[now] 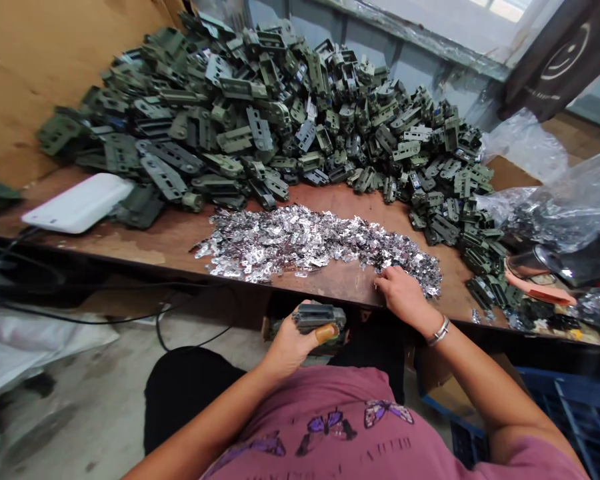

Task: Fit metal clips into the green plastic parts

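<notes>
My left hand [295,343], with a yellowish cover on its thumb, is wrapped round a grey-green slotted part [319,316] in front of the table edge. At the near edge of a heap of small shiny metal pieces [290,240], my right hand [399,288] has its fingers pinched together low over the wooden table [340,280]. Whatever lies between those fingertips is too small to make out. Behind the metal pieces rises a large pile of green and grey slotted parts [260,127], curving down to the right.
A white flat device [77,203] with a cable rests at the table's left. Clear plastic bags [575,193] and an orange-handled tool [540,290] are at the right. A blue crate [575,407] stands on the floor, lower right.
</notes>
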`<state>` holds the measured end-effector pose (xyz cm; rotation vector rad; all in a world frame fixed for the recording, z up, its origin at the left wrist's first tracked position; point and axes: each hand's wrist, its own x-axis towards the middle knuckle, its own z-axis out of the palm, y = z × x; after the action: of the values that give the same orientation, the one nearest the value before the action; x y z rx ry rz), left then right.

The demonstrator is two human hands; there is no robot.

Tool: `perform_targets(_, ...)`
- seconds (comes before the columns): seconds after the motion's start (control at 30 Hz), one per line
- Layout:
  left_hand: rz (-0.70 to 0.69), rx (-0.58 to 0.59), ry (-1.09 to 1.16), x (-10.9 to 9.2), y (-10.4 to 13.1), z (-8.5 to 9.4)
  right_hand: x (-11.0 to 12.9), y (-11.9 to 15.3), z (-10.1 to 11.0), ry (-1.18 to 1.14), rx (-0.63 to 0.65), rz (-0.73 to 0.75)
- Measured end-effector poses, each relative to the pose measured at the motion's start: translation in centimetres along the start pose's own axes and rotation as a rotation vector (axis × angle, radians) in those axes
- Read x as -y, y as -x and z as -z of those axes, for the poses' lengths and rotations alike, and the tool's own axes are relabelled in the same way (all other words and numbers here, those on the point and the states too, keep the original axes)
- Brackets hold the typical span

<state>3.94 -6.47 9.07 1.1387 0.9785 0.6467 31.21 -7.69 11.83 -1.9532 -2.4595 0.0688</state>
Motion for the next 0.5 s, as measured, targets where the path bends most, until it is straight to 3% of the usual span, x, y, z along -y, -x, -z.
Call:
perform_targets(0.13,0.031,0.010,0.022,-0.4,0.0,-0.6,0.5,-2.0,-0.1,0.049,0.069,-0.009)
perform_targets(0.27,0.077,0.018,0.152,0.0,0.2,-0.2,2.2,-4.3,-1.0,-0.221,0.106,-0.065)
perform_targets(0.33,0.132,0.100,0.298,-0.3,0.5,0.1,2.9,-4.8,-1.3,-0.312,0.070,-0.074)
perform_targets(0.4,0.196,0.219,0.425,-0.8,1.0,0.5,3.7,-4.6,-1.2,-0.393,-0.046,-0.054)
perform_targets(0.5,0.274,0.395,0.543,-1.3,1.7,1.1,5.3,-2.9,0.1,-0.627,-0.133,0.202)
